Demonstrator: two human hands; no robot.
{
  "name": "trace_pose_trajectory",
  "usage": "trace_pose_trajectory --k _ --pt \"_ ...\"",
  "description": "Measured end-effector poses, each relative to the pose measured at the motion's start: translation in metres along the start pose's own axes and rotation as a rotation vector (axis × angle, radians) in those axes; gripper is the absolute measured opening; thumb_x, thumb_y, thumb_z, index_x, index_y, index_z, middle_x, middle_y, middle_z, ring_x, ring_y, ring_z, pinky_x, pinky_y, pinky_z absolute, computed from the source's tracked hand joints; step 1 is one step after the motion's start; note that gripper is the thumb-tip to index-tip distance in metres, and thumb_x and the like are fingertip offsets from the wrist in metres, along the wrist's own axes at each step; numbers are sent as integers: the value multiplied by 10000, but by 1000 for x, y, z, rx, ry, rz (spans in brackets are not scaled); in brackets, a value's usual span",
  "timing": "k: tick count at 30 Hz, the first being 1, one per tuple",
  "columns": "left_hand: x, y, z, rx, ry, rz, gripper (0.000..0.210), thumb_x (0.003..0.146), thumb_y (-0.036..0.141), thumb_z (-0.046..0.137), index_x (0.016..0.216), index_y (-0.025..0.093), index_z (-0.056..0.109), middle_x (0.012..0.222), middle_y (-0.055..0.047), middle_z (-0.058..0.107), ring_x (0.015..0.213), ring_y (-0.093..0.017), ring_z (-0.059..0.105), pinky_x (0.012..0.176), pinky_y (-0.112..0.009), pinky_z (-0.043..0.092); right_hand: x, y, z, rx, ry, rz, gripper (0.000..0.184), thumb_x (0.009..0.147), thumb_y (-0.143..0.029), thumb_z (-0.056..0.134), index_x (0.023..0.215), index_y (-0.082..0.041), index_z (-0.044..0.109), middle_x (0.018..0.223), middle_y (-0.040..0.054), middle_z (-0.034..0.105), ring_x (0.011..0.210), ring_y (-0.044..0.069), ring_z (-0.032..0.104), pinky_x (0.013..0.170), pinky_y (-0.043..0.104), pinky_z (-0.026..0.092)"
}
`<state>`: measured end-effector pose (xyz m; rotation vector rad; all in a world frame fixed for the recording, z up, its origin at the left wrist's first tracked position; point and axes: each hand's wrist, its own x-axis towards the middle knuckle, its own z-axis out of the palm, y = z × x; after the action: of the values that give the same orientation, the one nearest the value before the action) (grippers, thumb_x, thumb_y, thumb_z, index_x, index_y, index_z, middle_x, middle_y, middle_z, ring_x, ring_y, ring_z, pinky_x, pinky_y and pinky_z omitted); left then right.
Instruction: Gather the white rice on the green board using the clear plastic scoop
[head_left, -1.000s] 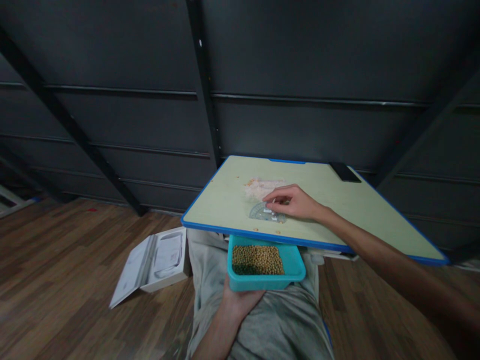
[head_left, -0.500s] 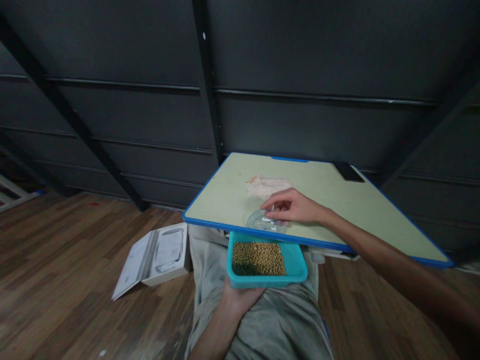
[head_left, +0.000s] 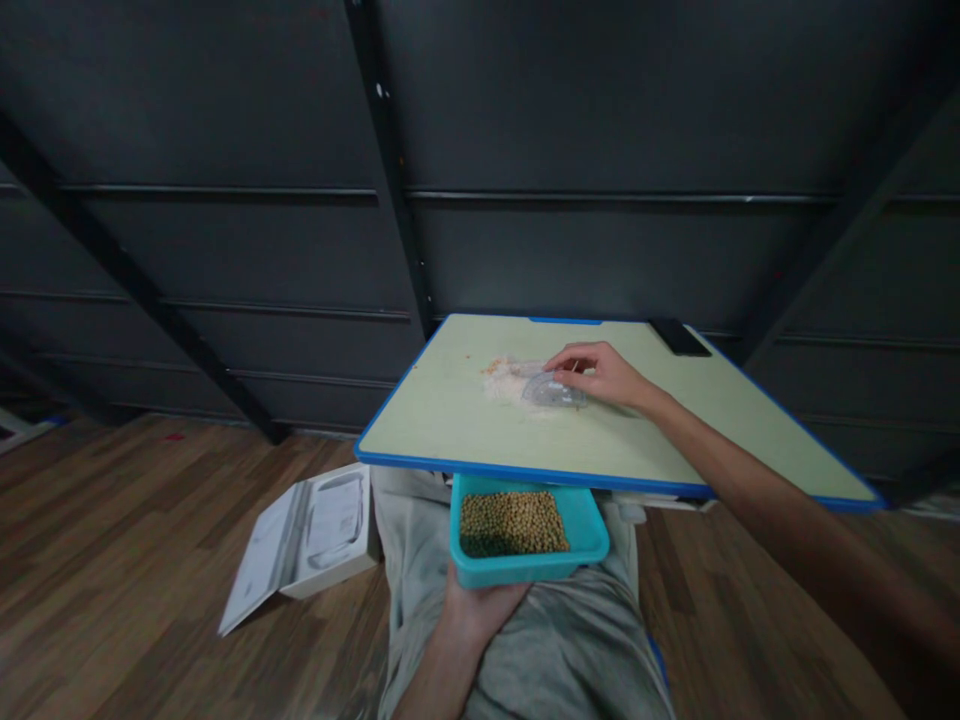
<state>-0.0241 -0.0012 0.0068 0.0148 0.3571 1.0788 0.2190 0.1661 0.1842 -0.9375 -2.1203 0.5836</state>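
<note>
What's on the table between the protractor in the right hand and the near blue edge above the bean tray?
Head view: bare tabletop between the clear protractor in the right hand and the blue edge.

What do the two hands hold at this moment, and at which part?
The left hand holds the teal tray of beans from beneath, at its near edge. The right hand grips the clear plastic protractor by its far, right side, on the table.
</note>
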Motion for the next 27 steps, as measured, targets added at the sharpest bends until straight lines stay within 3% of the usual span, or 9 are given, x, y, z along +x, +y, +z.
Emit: trace_pose_trajectory --k 9,18,23,27 --pt "1 2 -3 26 80 39 364 962 250 493 1216 319 745 1171 -52 808 1280 -303 655 1167 -597 422 -2 7 2 77 -75 71 126 846 -277 718 918 -189 772 915 68 761 796 176 654 748 333 513" --pt "-3 4 3 29 89 -3 336 965 265 495 1149 330 769 1215 -37 793 1294 -302 647 1144 -594 450 -2 3 -2 150 -154 86 128 818 -299 753 888 -194 776 875 54 755 770 167 652 741 324 510" --pt "-2 0 -4 45 71 -1 337 957 247 525 1202 311 747 1257 -47 778 1331 -294 616 1177 -572 426 -1 6 -14 164 -317 124 125 780 -279 782 865 -189 774 837 33 752 718 144 646 678 283 495" --pt "0 -9 -9 57 46 -76 342 928 218 569 1218 277 740 1175 -57 806 1278 -296 648 1181 -562 424 -2 3 -27 183 -443 206 142 745 -267 808 842 -175 760 729 6 719 640 129 634 596 253 485"
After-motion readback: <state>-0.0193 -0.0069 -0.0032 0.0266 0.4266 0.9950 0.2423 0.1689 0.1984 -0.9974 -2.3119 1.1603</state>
